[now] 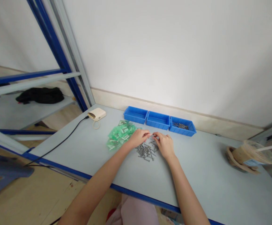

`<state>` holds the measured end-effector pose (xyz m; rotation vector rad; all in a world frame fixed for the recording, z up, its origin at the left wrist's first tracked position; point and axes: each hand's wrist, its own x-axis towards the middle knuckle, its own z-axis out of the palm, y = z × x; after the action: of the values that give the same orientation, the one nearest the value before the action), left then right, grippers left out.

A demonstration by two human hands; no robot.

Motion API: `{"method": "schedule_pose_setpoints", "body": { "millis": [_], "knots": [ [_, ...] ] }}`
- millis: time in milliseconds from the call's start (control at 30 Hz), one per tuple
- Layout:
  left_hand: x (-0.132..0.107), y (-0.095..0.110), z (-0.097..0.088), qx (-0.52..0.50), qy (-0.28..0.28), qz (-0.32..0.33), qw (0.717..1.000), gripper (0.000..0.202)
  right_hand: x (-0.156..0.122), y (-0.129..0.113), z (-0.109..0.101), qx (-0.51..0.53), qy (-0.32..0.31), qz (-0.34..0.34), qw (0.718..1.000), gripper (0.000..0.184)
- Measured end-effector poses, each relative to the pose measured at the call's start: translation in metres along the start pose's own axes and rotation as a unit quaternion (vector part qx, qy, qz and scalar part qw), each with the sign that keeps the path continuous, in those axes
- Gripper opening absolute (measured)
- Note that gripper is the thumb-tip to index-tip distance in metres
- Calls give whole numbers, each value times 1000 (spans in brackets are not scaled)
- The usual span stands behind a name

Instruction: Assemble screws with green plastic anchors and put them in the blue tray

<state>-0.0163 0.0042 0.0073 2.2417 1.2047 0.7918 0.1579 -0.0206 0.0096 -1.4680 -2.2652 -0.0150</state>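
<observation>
Above a heap of grey metal screws point(145, 151) my two hands come together, fingertips nearly meeting. My left hand point(137, 138) is closed in a pinch, and my right hand point(165, 144) pinches as well. Something small and pale shows between the fingertips, too tiny to name. A few more screws lie partly under my right hand. Just left of my left hand is a pile of green plastic bags point(117, 135) with small whitish pieces in them. Behind the hands stand three blue bins in a row; the right bin point(184, 132) contains small metal screws.
The left bin point(136, 120) and middle bin point(158, 126) stand along the wall. A cream-coloured device point(99, 113) with a black cable lies at the back left. At the right, a plastic cup point(248, 153) with a straw sits in a cardboard holder. A blue frame point(56, 47) rises at left.
</observation>
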Motion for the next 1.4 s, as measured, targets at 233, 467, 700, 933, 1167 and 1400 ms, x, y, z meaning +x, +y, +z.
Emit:
{"method": "schedule_pose_setpoints", "body": {
  "millis": [233, 467, 700, 933, 1167, 1400],
  "knots": [
    [2, 2, 1, -31, 4, -4, 1000, 39, 0, 2, 1, -1, -5, -7, 1000, 23],
    [2, 1, 4, -57, 9, -7, 998, 33, 0, 2, 1, 6, 0, -5, 1000, 25],
    [2, 2, 1, -60, 2, 7, 998, 27, 0, 4, 0, 39, 4, -2, 999, 25],
    [2, 4, 2, -59, -3, 2, 998, 40, 0, 5, -1, 43, 4, -11, 999, 25],
    [4, 3, 4, -112, 1, -3, 994, 24, 0, 6, 1, 28, -2, -20, 999, 29],
    [2, 7, 3, -98, -6, 3, 995, 32, 1, 6, 1, 99, 12, -23, 995, 26]
  ]
}}
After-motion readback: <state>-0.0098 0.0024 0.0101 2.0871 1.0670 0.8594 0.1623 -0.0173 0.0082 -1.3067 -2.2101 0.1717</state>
